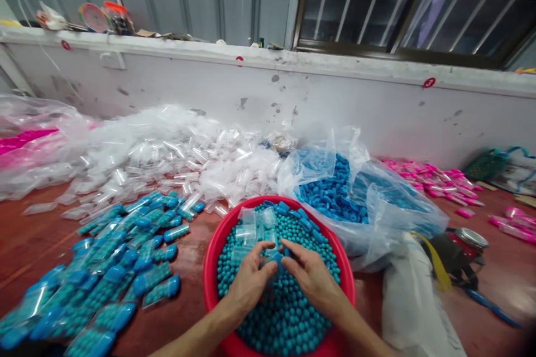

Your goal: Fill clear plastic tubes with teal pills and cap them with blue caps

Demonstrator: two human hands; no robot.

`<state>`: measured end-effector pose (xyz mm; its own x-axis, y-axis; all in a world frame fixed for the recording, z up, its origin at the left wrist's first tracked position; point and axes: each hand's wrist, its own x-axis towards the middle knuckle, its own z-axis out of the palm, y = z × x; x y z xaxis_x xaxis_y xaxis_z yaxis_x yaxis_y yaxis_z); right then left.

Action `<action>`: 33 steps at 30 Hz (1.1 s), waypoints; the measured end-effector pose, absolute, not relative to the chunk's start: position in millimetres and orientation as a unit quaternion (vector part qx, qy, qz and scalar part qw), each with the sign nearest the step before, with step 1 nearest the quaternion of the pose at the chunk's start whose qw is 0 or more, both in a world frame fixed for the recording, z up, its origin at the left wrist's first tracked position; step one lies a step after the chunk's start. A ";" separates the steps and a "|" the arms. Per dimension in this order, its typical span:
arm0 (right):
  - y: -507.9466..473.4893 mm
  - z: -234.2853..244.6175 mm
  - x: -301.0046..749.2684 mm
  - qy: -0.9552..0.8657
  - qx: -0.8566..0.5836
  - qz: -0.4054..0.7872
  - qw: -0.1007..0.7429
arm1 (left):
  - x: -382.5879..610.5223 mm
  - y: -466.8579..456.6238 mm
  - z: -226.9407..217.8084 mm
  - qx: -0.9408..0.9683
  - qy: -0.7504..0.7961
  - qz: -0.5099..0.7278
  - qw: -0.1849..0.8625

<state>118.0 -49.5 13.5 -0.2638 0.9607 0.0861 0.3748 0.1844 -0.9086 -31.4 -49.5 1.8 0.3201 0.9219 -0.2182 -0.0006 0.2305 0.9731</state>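
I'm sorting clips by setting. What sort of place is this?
Probably a hand-packing workshop: left hand and right hand meet over a red basin of teal beads, beside a heap of empty clear tubes, a bag of blue caps and filled capped tubes.

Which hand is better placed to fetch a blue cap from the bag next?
Probably the right. The right hand lies in the red basin on the side next to the bag of blue caps, while the left hand would have to cross over it. Both rest on the teal balls.
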 end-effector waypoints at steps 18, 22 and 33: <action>-71.2 13.5 95.8 -0.850 -0.482 0.131 0.170 | -21.9 -63.5 0.6 0.482 0.409 0.462 0.622; -76.7 11.1 92.7 -0.845 -0.488 0.155 0.153 | -20.4 -68.4 1.5 0.514 0.448 0.458 0.570; -36.3 16.6 118.4 -0.788 -0.519 0.227 0.242 | -132.2 -55.1 36.6 0.623 0.607 0.396 0.294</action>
<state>118.4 -36.3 16.6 -0.3454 0.9272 0.1450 0.7075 0.3588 -0.6089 -132.2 -55.1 36.6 -0.0501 0.9893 0.1373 0.5233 -0.0911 0.8472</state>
